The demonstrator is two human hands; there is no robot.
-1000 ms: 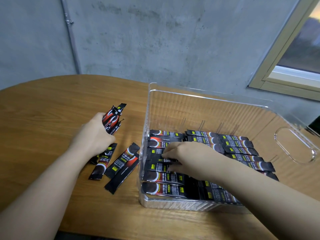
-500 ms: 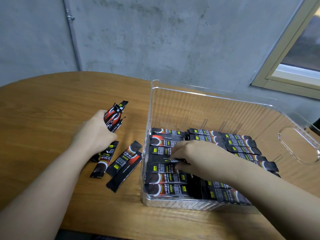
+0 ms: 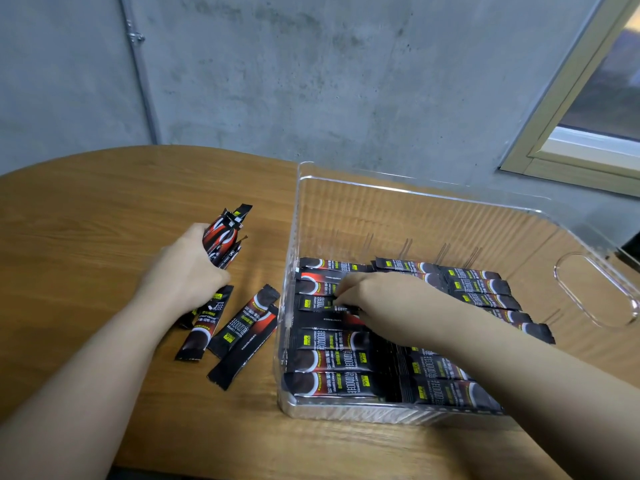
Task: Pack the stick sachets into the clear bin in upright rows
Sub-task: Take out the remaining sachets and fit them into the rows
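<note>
Two columns of stick sachets (image 3: 332, 358) already lie side by side in the clear bin (image 3: 415, 188) on the wooden table (image 3: 86, 209), where the right hand (image 3: 377, 296) pinches one in the left column, while the left hand (image 3: 187, 268) grips a spare bundle (image 3: 225, 233) outside. In my judgement, the packed sachets may slide or topple as the fingers press among them, and the loose bundle may fan out. Three loose sachets (image 3: 239, 323) lie beside the bin's tall left wall, which any transfer must clear.

Kinda dim, flat indoor light, some daylight from the window (image 3: 602, 95) at right. Soft glare along the clear bin (image 3: 398, 188) rim, wide-angle bending at the edges, slightly soft overall.
</note>
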